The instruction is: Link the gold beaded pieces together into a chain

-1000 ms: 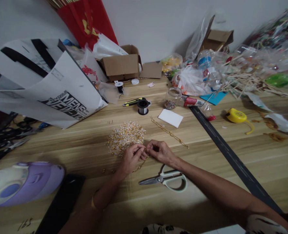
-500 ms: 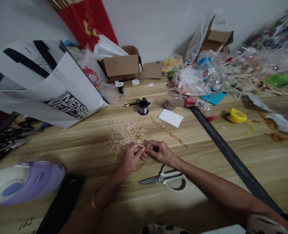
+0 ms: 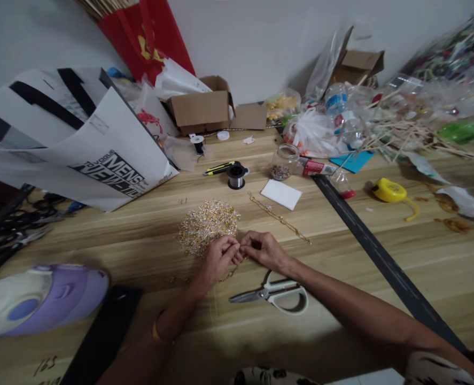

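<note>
My left hand (image 3: 219, 260) and my right hand (image 3: 264, 250) meet fingertip to fingertip, both pinched closed. A thin gold chain (image 3: 231, 274) hangs below their fingers onto the wooden table; which hand grips which part is too small to tell. Just behind my left hand lies a pile of gold and clear beads (image 3: 208, 225). White-handled scissors (image 3: 287, 292) rest in front of my right hand, blades pointing left. A second gold chain (image 3: 280, 218) stretches across the table behind my right hand, near a white card (image 3: 281, 194).
Behind the beads stand a wire spool (image 3: 235, 177), a yellow cutter (image 3: 219, 168) and a glass jar (image 3: 284, 162). A dark strip (image 3: 381, 256) and yellow tape measure (image 3: 389, 190) lie right. A paper bag (image 3: 112, 160) and purple object (image 3: 68, 299) are left.
</note>
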Demonstrator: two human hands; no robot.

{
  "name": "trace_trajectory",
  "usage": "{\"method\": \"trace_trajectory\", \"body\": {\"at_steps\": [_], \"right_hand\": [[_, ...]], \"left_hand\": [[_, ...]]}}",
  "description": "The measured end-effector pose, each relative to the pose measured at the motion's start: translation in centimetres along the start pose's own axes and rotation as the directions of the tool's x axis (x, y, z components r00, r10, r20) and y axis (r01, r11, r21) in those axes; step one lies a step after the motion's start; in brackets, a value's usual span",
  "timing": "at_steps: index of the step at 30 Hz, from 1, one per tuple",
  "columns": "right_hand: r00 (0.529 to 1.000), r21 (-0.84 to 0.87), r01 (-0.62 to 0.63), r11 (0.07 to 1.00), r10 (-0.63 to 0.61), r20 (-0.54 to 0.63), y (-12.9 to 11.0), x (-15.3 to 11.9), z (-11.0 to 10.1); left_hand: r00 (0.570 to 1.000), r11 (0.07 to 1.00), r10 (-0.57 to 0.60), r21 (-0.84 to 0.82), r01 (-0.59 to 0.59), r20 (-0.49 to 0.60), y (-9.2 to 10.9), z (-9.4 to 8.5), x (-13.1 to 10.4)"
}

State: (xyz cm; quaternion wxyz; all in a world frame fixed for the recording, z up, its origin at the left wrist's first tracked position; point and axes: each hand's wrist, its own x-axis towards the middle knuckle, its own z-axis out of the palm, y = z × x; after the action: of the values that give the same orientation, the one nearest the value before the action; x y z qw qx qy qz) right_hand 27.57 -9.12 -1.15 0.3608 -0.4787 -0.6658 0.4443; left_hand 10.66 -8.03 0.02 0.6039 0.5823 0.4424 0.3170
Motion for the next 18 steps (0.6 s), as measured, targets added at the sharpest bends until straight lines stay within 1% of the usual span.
{"method": "trace_trajectory", "body": {"at_steps": [6, 10, 14, 18], "right_hand": [[0.999, 0.049, -0.01, 0.999, 0.008, 0.033, 0.23, 0.03, 0.01], [0.999, 0.107, 0.01, 0.994, -0.015, 0.048, 0.23, 0.04, 0.07], [0.998, 0.167, 0.003, 0.986, -0.013, 0.058, 0.02, 0.09, 0.07], [0.996, 0.217, -0.017, 0.976, -0.004, 0.092, -0.23, 0.15, -0.08]], "left_hand": [[1.0, 0.999, 0.024, 0.036, -0.024, 0.007, 0.01, -0.15, -0.09], [1.0, 0.998, 0.006, 0.065, -0.006, -0.001, 0.1, -0.27, -0.02], [1.0, 0.998, -0.017, 0.067, 0.017, -0.012, 0.22, -0.27, 0.01], [1.0, 0.998, -0.002, 0.067, 0.003, -0.019, 0.31, -0.2, -0.07]]}}
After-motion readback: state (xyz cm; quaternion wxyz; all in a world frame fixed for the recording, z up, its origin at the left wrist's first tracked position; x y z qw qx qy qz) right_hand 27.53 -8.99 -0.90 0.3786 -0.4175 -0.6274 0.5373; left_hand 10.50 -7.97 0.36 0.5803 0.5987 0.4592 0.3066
